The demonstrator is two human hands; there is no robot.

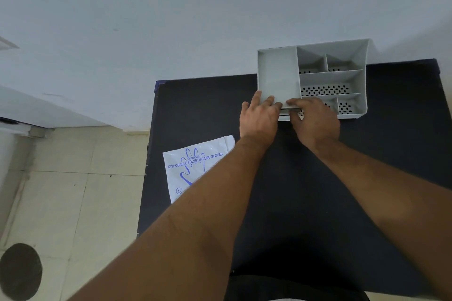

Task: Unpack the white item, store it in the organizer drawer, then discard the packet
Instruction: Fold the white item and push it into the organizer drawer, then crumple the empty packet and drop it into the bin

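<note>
Packet (195, 168) white, blue glove print, flat on table (391, 154); left hand (259, 117) and right hand (315, 122) gripping organizer (278, 76) front edge.

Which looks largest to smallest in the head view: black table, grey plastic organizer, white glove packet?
1. Black table.
2. Grey plastic organizer.
3. White glove packet, though a forearm partly hides it, so ranks 2 and 3 are unsure.

A plain, sparsely furnished room, perhaps a utility or work room: a dark-topped bench (220, 105) stands against a bare pale wall (171, 19), with worn beige floor tiles (85, 190) to the bench's left.
</note>
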